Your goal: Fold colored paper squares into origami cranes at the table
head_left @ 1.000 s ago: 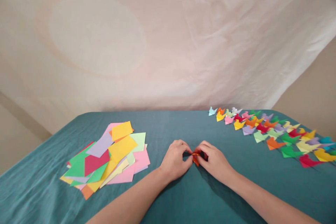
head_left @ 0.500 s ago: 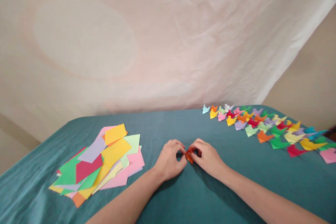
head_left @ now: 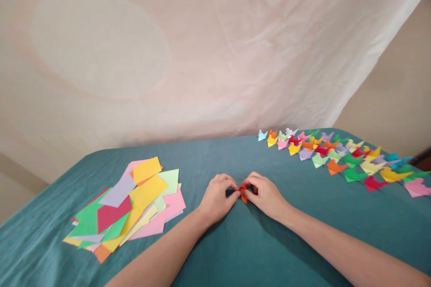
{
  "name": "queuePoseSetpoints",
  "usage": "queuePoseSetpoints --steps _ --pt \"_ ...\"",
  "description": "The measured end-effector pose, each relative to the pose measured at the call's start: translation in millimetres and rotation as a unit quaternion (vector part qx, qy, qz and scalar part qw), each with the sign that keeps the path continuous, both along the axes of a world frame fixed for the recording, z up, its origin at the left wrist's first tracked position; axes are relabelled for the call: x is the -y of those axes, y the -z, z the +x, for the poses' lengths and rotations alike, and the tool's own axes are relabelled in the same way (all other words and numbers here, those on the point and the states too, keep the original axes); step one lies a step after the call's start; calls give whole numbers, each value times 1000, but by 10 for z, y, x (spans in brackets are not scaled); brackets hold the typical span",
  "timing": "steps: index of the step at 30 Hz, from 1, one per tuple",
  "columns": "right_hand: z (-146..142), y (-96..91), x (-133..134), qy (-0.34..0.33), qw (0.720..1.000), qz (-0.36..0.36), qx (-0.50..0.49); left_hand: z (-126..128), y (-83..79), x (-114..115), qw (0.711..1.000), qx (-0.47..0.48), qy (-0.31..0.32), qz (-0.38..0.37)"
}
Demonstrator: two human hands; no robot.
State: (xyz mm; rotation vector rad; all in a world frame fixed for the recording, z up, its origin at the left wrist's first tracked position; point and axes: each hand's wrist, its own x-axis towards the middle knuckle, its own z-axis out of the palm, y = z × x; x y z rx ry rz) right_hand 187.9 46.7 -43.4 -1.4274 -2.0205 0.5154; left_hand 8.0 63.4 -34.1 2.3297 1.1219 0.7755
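On either side of the small folded orange paper [head_left: 244, 197], left hand [head_left: 218, 196] and right hand [head_left: 266, 193] pinch it, so tugging too hard might rip it.

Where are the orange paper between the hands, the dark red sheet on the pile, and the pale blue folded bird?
Orange paper [head_left: 243, 197], head view: its visible lower part.
Dark red sheet [head_left: 113, 215], head view: its middle.
Pale blue folded bird [head_left: 261, 136], head view: its body.
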Motion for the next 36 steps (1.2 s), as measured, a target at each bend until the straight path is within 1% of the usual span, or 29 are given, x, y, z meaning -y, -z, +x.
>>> queuePoseSetpoints --steps 8,15,18,22,24,31,36 --pt "11 1 -1 -6 1000 -11 4 8 -8 -44 1000 8 -9 -14" --pt "25 24 -20 -22 1000 -11 16 -10 -16 -115 1000 16 12 -23" --pt "57 -24 -15 -51 998 -20 23 -11 -13 -125 1000 18 7 -24" --pt "139 -105 9 -125 991 -33 17 2 -14 -120 1000 16 -5 -23" --pt "173 -120 16 -138 989 -44 11 12 -15 -115 1000 12 -9 -22" --pt "190 -71 -13 -140 989 -53 -5 31 -12 -111 1000 -1 -23 -19" --pt "188 -71 1 -133 990 -50 -16 34 -8 -91 1000 -5 -24 -14"
